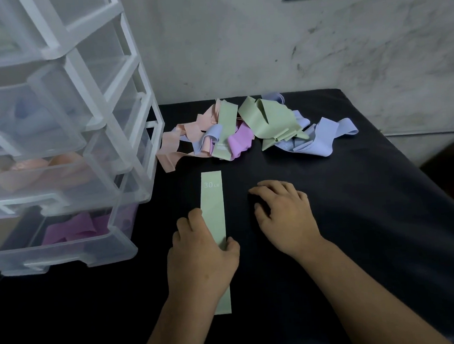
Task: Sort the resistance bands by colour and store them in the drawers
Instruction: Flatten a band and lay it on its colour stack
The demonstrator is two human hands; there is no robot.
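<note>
Pinches the flat pale-green rubber band strip marked 30 LB with the left hand, on the black padded counter; rests the right hand, loosely curled and empty, just right of that strip. Best folded end to end, edges square. Beyond the strip, a tangled heap of peach, green, purple and blue bands; left of it, clear plastic drawers pulled open, jutting close.

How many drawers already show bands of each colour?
Blue-band drawer: 1
Peach-band drawer: 1
Purple-band drawer: 1
Total: 3 drawers showing bands; the top drawer is too blurred to tell.
</note>
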